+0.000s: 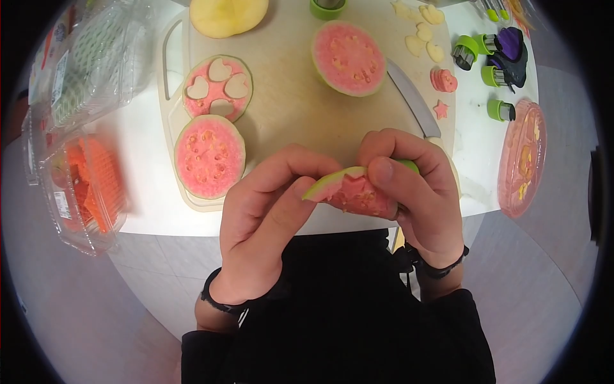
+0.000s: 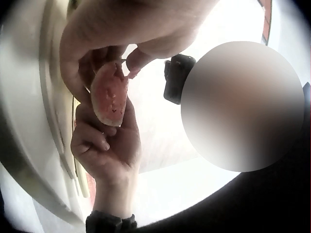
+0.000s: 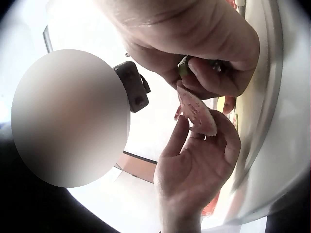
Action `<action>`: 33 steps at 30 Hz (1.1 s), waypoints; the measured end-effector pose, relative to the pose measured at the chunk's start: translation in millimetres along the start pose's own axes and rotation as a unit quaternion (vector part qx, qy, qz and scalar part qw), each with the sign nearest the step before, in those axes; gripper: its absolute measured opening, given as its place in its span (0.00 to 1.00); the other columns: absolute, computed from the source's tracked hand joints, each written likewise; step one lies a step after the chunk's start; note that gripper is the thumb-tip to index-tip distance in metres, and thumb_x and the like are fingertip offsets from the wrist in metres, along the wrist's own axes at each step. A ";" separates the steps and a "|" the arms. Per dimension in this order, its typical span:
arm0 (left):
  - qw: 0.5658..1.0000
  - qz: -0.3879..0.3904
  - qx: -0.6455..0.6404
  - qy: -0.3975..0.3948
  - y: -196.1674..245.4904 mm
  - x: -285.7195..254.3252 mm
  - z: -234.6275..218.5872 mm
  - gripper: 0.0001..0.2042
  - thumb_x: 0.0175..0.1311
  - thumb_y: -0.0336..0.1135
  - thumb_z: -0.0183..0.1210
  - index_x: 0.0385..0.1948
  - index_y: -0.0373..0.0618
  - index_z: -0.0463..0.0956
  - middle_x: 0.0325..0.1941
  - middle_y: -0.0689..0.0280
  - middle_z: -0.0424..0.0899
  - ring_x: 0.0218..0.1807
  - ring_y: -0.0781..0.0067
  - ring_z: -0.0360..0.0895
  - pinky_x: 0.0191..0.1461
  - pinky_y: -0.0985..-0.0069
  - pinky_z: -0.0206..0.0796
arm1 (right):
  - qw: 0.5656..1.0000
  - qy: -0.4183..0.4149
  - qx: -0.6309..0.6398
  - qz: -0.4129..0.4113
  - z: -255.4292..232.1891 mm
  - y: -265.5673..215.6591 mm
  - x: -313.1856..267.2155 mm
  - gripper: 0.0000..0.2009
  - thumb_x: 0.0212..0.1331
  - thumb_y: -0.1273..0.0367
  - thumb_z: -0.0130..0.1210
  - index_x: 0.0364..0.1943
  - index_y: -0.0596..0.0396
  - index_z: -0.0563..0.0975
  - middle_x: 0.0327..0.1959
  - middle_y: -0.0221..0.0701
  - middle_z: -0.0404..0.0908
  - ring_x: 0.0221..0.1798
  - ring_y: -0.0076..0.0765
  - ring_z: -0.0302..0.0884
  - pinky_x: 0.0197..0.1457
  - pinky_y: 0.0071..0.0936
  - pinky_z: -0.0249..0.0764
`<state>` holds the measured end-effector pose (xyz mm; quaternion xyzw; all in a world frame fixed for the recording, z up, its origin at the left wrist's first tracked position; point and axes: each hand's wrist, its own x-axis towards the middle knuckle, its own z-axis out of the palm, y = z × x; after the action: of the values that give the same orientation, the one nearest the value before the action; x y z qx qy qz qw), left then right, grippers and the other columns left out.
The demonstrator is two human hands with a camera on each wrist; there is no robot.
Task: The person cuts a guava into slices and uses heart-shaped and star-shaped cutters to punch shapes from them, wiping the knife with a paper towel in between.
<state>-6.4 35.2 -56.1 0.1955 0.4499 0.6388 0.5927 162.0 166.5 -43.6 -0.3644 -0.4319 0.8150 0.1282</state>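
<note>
Between my two hands, in front of my body, is a slice of pink guava [image 1: 361, 195] with a green rim and a notch in its upper edge. My left hand [image 1: 265, 205] pinches its left end between thumb and fingers. With thumb and fingers my right hand [image 1: 425, 192] grips the other end. A green-handled cutter [image 3: 183, 67] is tucked in the right hand's curled fingers, partly hidden by them. In the left wrist view the slice's pink, seeded face [image 2: 111, 97] shows between the hands.
A cutting board [image 1: 288, 121] bears guava rounds [image 1: 210, 157], a yellow fruit half [image 1: 228, 14], a knife [image 1: 412, 99] and small cut shapes [image 1: 441, 109]. Green cutters [image 1: 465, 52] and a clear lid [image 1: 523, 157] lie right; clear boxes [image 1: 96, 64] stand left.
</note>
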 end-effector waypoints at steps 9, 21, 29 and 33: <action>0.999 0.023 0.042 -0.010 0.8 0.1 6.8 0.11 0.75 0.20 0.60 0.55 0.32 0.80 0.50 0.64 0.83 0.55 0.79 0.80 0.60 0.79 0.70 | 0.997 0.030 -0.026 -0.066 8.0 2.6 -0.1 0.08 0.77 0.67 0.63 0.42 0.58 0.83 0.30 0.19 0.80 0.30 0.09 0.71 0.31 0.14 0.64; 0.999 -0.021 -0.030 -0.007 -0.8 0.3 8.0 0.07 0.78 0.20 0.59 0.52 0.32 0.81 0.46 0.67 0.85 0.48 0.84 0.82 0.52 0.84 0.74 | 0.994 -0.028 -0.023 -0.099 1.2 7.6 0.8 0.08 0.77 0.68 0.63 0.43 0.59 0.81 0.31 0.22 0.81 0.30 0.12 0.74 0.31 0.14 0.70; 0.998 0.003 -0.070 -0.007 -10.3 1.0 7.6 0.06 0.78 0.20 0.58 0.51 0.32 0.80 0.46 0.66 0.85 0.48 0.85 0.82 0.53 0.83 0.75 | 0.981 -0.005 -0.095 -0.170 1.4 10.1 0.1 0.06 0.75 0.71 0.64 0.44 0.60 0.84 0.39 0.25 0.80 0.37 0.16 0.77 0.36 0.17 0.71; 0.994 -0.005 -0.111 -0.013 -9.6 0.4 7.8 0.06 0.79 0.20 0.58 0.51 0.31 0.79 0.47 0.64 0.86 0.50 0.81 0.83 0.57 0.78 0.78 | 0.977 -0.006 -0.112 -0.181 0.8 8.7 -0.2 0.05 0.74 0.72 0.64 0.43 0.60 0.84 0.40 0.27 0.80 0.38 0.18 0.77 0.37 0.19 0.72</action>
<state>5.2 37.3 -59.9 0.1344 0.3692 0.6797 0.6194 162.6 160.8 -50.2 -0.2869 -0.5803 0.7269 0.2292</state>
